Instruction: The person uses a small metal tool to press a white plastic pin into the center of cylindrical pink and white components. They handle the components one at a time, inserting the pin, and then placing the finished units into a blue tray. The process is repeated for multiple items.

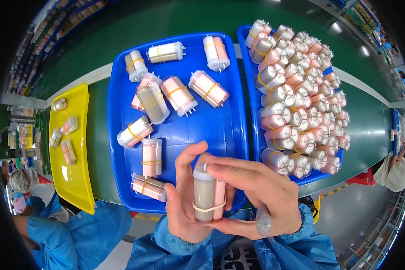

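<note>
Banded bundle (204, 195) held upright, its ends pinched by fingers of right hand (278, 194), left hand (184, 220) curved behind, its hold unclear; sparser blue tray (218, 128) at eleven o'clock.

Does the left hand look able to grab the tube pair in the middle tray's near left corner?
Probably not yet: the left hand helps hold another tube pair, though the corner pair lies close by, uncovered.

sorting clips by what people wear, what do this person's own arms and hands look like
Loose blue sleeves cover the arms, bunched near the wrists. The left hand is ungloved; so is the right hand, with a clear, crinkled wrapping near the thumb.
</note>
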A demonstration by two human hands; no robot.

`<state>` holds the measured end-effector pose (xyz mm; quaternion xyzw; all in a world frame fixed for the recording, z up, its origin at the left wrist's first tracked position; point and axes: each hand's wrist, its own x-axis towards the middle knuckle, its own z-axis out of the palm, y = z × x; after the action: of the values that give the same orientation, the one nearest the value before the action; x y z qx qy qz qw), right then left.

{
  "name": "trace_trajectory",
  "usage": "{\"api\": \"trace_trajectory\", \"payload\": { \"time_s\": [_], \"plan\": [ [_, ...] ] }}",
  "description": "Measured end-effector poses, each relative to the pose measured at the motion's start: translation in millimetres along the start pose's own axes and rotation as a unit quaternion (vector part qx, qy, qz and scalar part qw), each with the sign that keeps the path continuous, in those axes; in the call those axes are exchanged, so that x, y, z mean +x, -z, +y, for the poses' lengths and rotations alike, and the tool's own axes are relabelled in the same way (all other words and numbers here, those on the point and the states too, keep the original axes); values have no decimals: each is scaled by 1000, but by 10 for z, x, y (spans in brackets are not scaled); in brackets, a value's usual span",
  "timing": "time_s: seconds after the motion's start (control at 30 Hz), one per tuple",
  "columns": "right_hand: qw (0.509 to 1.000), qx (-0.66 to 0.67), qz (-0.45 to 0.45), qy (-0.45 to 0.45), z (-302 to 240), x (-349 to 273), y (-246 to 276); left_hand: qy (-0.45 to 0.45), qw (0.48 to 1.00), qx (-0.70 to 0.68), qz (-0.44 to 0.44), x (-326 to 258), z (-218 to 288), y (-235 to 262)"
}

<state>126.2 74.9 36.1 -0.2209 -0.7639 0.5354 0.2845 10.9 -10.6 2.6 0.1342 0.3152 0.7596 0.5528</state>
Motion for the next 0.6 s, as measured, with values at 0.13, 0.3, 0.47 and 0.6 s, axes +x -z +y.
{"api": "trace_trajectory", "payload": {
  "time_s": [0.13, 0.3, 0.47, 0.6],
  "plan": [
    [999, 26, -2, -45, -126, 12, 28, 30, 997, 70, 2, 6, 41, -7],
    [999, 16, 2, -37, -161, -34, 80, 30, 998, 45, -15, -15, 18, -61],
    [999, -34, 24, -1, -158, -93, 134, -7, 997, 56, -50, 19, -65, 34],
    [990, -128, 17, 65, -31, -118, 113, 10, 997, 70, -40, 22, -32, -48]
  ]
}}
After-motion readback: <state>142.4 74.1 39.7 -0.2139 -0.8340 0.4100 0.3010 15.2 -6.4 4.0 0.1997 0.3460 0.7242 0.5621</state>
